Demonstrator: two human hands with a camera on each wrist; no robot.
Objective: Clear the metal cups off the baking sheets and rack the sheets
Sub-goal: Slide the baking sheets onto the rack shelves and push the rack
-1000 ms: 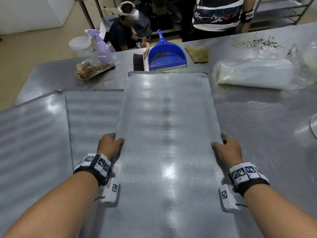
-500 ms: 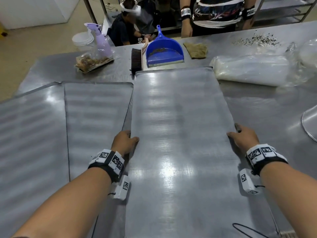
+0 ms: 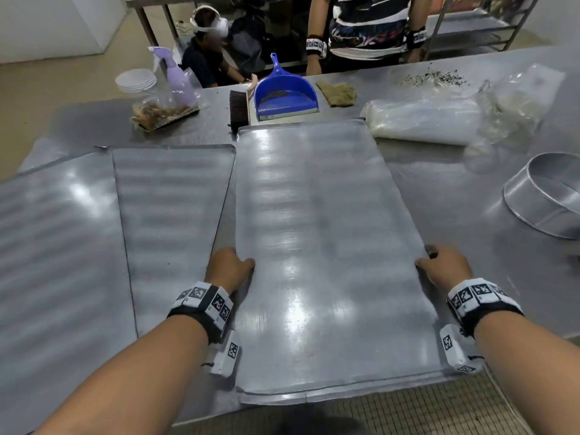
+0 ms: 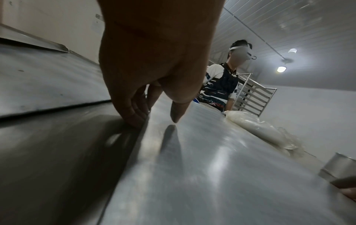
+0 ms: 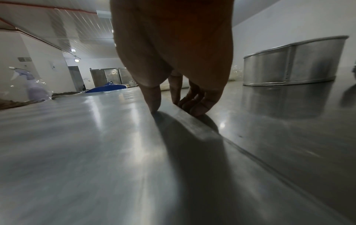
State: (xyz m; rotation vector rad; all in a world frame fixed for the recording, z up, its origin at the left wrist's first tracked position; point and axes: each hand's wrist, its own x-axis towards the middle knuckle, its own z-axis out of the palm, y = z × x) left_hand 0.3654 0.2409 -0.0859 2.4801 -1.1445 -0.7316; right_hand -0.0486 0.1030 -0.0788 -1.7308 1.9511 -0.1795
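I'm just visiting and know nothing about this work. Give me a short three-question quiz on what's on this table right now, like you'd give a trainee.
1. True or false: metal cups stand on the baking sheet being held.
2. How many hands grip it: A one, B two?
3. Which colour is the dustpan beyond its far end?

Key:
1. False; its top is bare.
2. B; the left hand and right hand each grip a long edge.
3. Blue.

Left hand [image 3: 227, 269] and right hand [image 3: 445, 267] gripping baking sheet [image 3: 320, 246] edges.
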